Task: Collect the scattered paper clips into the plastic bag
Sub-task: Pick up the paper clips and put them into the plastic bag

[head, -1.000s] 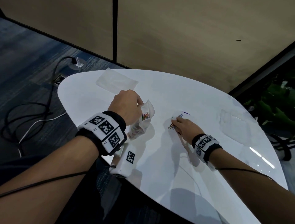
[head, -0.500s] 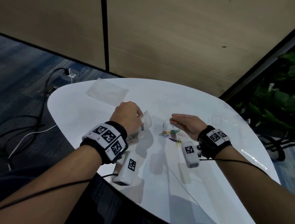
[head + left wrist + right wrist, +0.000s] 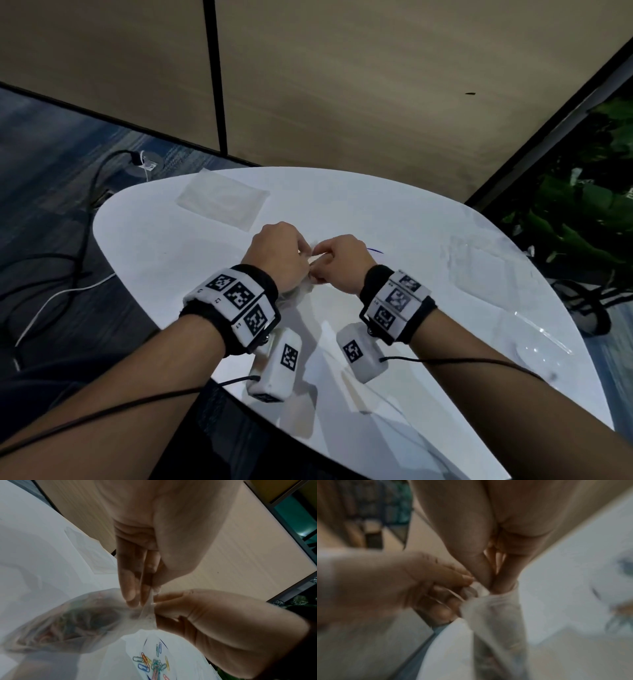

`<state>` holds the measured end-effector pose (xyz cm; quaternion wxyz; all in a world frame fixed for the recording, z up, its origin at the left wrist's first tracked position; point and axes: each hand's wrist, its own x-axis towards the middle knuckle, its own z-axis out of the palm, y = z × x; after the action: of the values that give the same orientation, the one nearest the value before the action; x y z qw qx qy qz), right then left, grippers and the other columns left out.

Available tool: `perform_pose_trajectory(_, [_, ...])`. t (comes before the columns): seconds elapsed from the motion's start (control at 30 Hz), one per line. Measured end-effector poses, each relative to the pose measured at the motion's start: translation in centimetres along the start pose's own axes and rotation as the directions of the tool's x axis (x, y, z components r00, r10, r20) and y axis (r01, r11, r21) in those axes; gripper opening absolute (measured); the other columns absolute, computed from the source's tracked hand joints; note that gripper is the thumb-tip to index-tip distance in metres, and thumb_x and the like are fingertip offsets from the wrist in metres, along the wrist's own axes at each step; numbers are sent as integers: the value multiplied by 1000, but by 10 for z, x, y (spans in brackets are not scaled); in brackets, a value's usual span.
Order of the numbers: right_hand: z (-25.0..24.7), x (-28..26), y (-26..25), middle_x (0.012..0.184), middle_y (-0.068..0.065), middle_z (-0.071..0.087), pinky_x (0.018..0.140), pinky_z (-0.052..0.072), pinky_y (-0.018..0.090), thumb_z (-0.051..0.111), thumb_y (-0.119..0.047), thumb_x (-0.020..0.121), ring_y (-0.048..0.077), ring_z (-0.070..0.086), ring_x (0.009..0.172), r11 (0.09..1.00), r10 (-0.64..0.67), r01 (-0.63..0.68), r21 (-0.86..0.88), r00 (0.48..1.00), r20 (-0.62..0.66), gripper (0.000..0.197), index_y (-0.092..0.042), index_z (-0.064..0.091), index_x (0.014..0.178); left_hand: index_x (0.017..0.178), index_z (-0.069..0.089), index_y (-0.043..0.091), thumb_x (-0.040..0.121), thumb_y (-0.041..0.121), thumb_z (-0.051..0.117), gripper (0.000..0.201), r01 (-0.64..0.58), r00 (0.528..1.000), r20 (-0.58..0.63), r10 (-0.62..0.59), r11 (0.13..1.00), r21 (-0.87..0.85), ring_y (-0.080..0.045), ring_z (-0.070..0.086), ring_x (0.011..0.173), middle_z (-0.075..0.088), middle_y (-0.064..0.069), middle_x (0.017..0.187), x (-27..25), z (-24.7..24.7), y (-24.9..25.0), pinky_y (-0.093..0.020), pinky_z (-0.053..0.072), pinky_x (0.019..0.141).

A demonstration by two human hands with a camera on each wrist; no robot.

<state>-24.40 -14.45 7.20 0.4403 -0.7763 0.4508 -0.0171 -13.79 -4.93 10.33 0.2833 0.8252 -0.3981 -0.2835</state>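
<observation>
Both hands are up over the white table [image 3: 171, 240], meeting at the mouth of the plastic bag [image 3: 72, 620]. The left hand [image 3: 279, 255] has its grip pinched on the bag's top edge, thumb against fingertips with the film between them. The right hand [image 3: 337, 262] has its fingers bunched tight and pushed right at the opening, so I'd guess it's dropping a clip in, but I can't tell if there's actually a clip in that grip; the right wrist view is too blurry. The bag hangs off the table with a good wad of coloured clips in its belly.

What could go wrong from here, as I see it:

1. The mouth looks narrow and crumpled. If the fingers let go before they're properly past the rim, the clip bounces off the film and lands back on the table or on the floor.
2. All the weight hangs from 1 small pinch. Thin slippery plastic, so a tug from the right hand could pull it free and dump the lot.
3. There's a loose pile of paper clips [image 3: 154, 665] on the table right under the hands, several tangled together. Easy to knock them with the bag, or grab a clump and shed some on the way up.
</observation>
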Motion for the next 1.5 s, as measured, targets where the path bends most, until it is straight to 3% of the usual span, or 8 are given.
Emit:
perform_pose_trajectory(0.1, [-7,-4,-5,91,0,76,70,47,16,65,-13,84,10,66,78,935,-193,223,-277,972,132,19,-17,77,97,96,78,20,91,13,63,18,-1,1000,-5,1,1000,-2,-24,71,90,76,-6,95,0,-4,-2,-35,59,86])
perform_pose_trajectory(0.27, [-44,18,11,102,17,73,76,60,32,51,4,92,30,73,92,957,-93,62,283,991,100,24,-3,74,97,95,78,21,93,16,65,14,12,999,-44,-13,1000,-3,-25,71,93,76,-6,96,2,-14,-12,-33,59,85])
perform_pose_trajectory(0.47, [-49,54,111,152,13,39,112,34,37,36,-31,103,33,40,137,815,199,-210,-541,977,-79,49,-8,36,148,96,77,21,93,18,64,14,10,999,-52,-10,1000,6,-24,69,92,75,-6,98,3,-19,-17,-30,55,78])
perform_pose_trajectory(0.73, [0,20,114,164,8,9,117,25,46,29,-23,104,32,15,148,678,-112,222,-701,973,200,53,-19,19,155,99,78,21,92,13,63,18,9,999,-40,-8,999,34,-23,67,92,75,-6,102,8,-15,-15,-28,51,77])
perform_pose_trajectory(0.87, [-12,1,135,162,12,14,115,31,45,43,-2,91,34,24,143,513,-180,367,-776,930,320,68,-12,20,154,97,78,22,92,15,64,16,8,999,-36,-7,999,42,-25,68,92,75,-6,101,8,-16,-16,-31,56,80])
perform_pose_trajectory(1.13, [-24,-10,141,103,13,66,81,50,40,46,-13,97,34,63,94,595,-256,273,-756,956,144,27,-6,72,104,96,78,21,92,17,64,15,-14,1000,-16,14,999,44,-26,70,94,76,-6,99,5,-11,-11,-31,56,82])
perform_pose_trajectory(1.37, [-46,2,138,80,5,76,87,56,29,76,-18,81,20,72,81,977,142,-180,-112,947,-288,6,-15,79,76,97,78,20,91,12,61,20,-22,1000,15,20,996,83,-21,63,88,72,0,97,8,2,-4,-26,46,73])
perform_pose_trajectory(1.5, [-61,-2,117,90,21,74,80,60,33,79,-2,77,22,73,70,828,291,-125,547,929,-229,7,-5,77,82,99,77,17,91,9,61,20,-34,999,42,30,994,100,-22,66,87,70,0,96,6,14,5,-26,47,71])
